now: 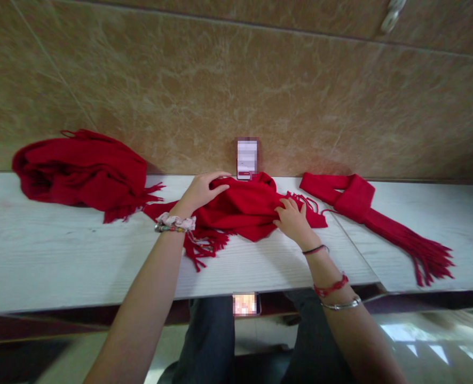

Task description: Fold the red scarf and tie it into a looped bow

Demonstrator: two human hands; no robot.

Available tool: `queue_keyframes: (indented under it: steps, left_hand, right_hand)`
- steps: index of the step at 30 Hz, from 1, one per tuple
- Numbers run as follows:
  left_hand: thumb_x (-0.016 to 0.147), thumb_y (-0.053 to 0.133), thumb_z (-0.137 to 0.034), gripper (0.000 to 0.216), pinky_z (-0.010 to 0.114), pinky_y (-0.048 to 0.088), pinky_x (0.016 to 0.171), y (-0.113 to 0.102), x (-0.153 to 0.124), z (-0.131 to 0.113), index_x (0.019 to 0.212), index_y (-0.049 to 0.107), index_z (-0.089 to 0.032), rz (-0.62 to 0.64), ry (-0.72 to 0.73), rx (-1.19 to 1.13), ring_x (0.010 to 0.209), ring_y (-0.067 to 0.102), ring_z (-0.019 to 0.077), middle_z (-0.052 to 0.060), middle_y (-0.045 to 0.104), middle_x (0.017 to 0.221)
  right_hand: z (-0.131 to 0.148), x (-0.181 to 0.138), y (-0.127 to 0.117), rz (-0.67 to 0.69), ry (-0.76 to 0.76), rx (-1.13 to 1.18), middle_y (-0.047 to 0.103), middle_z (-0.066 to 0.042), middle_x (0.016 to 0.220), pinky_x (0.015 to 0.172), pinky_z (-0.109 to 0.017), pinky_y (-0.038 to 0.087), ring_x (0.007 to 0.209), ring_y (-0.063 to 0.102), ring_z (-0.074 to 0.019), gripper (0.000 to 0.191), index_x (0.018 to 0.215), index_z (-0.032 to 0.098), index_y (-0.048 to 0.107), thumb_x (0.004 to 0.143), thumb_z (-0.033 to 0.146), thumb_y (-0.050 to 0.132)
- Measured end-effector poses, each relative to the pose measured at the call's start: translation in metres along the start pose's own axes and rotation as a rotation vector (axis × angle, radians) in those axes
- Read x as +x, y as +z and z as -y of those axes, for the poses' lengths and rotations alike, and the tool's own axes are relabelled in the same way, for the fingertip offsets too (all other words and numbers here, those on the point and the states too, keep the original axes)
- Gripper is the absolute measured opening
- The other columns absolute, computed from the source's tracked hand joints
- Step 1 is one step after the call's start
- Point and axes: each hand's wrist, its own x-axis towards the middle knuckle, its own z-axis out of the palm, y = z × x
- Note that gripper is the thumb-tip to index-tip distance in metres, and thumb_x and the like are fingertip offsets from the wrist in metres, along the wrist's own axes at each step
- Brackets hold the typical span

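Note:
A red fringed scarf point(240, 205) lies bunched on the white table between my two hands. My left hand point(202, 192) rests on its upper left part, thumb and fingers apart. At the scarf's right side, my right hand point(293, 217) touches the cloth with its fingers spread and slightly bent. Fringe hangs toward me below my left wrist, and more fringe shows just beyond my right fingers. Neither hand is closed round the cloth.
To the left sits a larger heap of red fringed cloth point(80, 173). A folded red scarf point(356, 200) lies at the right, its fringe toward the front edge. A phone point(247, 157) leans on the tiled wall point(204, 90). Another lit screen point(245, 304) shows below the table point(80, 256).

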Motion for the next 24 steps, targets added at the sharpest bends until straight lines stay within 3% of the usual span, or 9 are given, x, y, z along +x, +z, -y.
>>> queue_keyframes:
  steps: [3, 6, 9, 11, 14, 16, 19, 21, 24]
  left_hand:
    - [0.085, 0.051, -0.042, 0.045, 0.034, 0.044, 0.100, 0.003, 0.000, 0.005, 0.121, 0.062, -0.017, 0.090, -0.034, -0.015, 0.112, 0.061, 0.0228, 0.009, 0.066, 0.122]
    - [0.093, 0.033, -0.040, 0.048, 0.033, 0.043, 0.101, 0.005, -0.001, 0.011, 0.124, 0.061, -0.016, 0.094, -0.131, -0.007, 0.113, 0.061, 0.0212, 0.008, 0.068, 0.119]
    - [0.095, 0.027, -0.035, 0.050, 0.031, 0.051, 0.086, 0.004, -0.001, 0.015, 0.131, 0.055, -0.014, 0.071, -0.269, -0.041, 0.085, 0.070, 0.0189, 0.007, 0.074, 0.094]
    - [0.093, 0.035, -0.032, 0.047, 0.030, 0.052, 0.081, 0.004, -0.001, 0.015, 0.133, 0.053, -0.016, 0.045, -0.283, -0.032, 0.075, 0.070, 0.0180, 0.006, 0.075, 0.089]
    - [0.086, 0.051, -0.029, 0.046, 0.031, 0.047, 0.092, 0.009, 0.000, 0.011, 0.130, 0.055, -0.017, 0.025, -0.200, 0.036, 0.097, 0.068, 0.0204, 0.008, 0.073, 0.104]
    - [0.083, 0.057, -0.031, 0.051, 0.032, 0.045, 0.096, 0.015, 0.000, 0.007, 0.132, 0.053, -0.016, 0.118, -0.170, 0.059, 0.106, 0.065, 0.0219, 0.008, 0.072, 0.110]
    - [0.083, 0.059, -0.035, 0.059, 0.033, 0.044, 0.096, 0.024, 0.001, 0.001, 0.137, 0.047, -0.016, 0.286, -0.181, 0.067, 0.104, 0.066, 0.0219, 0.007, 0.073, 0.107]
    - [0.082, 0.061, -0.035, 0.061, 0.032, 0.043, 0.095, 0.027, 0.001, -0.001, 0.138, 0.046, -0.018, 0.332, -0.185, 0.085, 0.102, 0.066, 0.0215, 0.007, 0.073, 0.106]
    - [0.081, 0.063, -0.034, 0.056, 0.034, 0.040, 0.097, 0.031, 0.001, 0.001, 0.134, 0.051, -0.021, 0.315, -0.172, 0.182, 0.108, 0.063, 0.0233, 0.008, 0.070, 0.114]
  right_hand:
    - [-0.009, 0.003, -0.003, 0.026, 0.020, 0.027, 0.058, -0.015, 0.123, 0.103, -0.058, 0.033, 0.118, 0.051, -0.0295, 0.025, 0.100, 0.017, 0.066, 0.081, 0.011, 0.051]
    - [-0.031, 0.006, -0.010, -0.143, 0.096, 0.128, 0.060, -0.015, 0.115, 0.096, -0.047, 0.044, 0.108, 0.056, -0.0275, 0.031, 0.100, 0.013, 0.066, 0.076, 0.008, 0.047]
    - [-0.053, 0.004, -0.015, -0.290, 0.207, 0.147, 0.061, -0.016, 0.113, 0.091, -0.047, 0.047, 0.108, 0.055, -0.0295, 0.041, 0.101, 0.013, 0.066, 0.069, 0.005, 0.042]
    - [-0.058, 0.001, -0.017, -0.276, 0.242, 0.126, 0.060, -0.015, 0.116, 0.093, -0.052, 0.044, 0.111, 0.054, -0.0313, 0.045, 0.099, 0.015, 0.068, 0.065, 0.003, 0.041]
    - [-0.049, 0.000, -0.017, -0.237, 0.177, 0.163, 0.056, -0.012, 0.125, 0.100, -0.059, 0.036, 0.119, 0.050, -0.0309, 0.048, 0.096, 0.019, 0.070, 0.063, 0.001, 0.038]
    - [-0.032, 0.002, -0.017, -0.252, 0.072, 0.219, 0.053, -0.011, 0.131, 0.104, -0.061, 0.031, 0.124, 0.046, -0.0293, 0.052, 0.103, 0.021, 0.068, 0.067, 0.001, 0.038]
    - [-0.004, 0.003, -0.011, -0.224, -0.061, 0.227, 0.046, -0.012, 0.140, 0.105, -0.062, 0.029, 0.131, 0.038, -0.0298, 0.047, 0.123, 0.022, 0.059, 0.081, 0.012, 0.041]
    - [0.009, 0.001, -0.005, -0.130, -0.081, 0.155, 0.042, -0.015, 0.145, 0.104, -0.065, 0.029, 0.135, 0.032, -0.0330, 0.042, 0.126, 0.021, 0.057, 0.086, 0.023, 0.048]
    - [0.016, -0.003, 0.004, 0.066, -0.099, 0.041, 0.051, -0.016, 0.137, 0.104, -0.068, 0.024, 0.130, 0.038, -0.0337, 0.027, 0.111, 0.019, 0.064, 0.088, 0.026, 0.053]
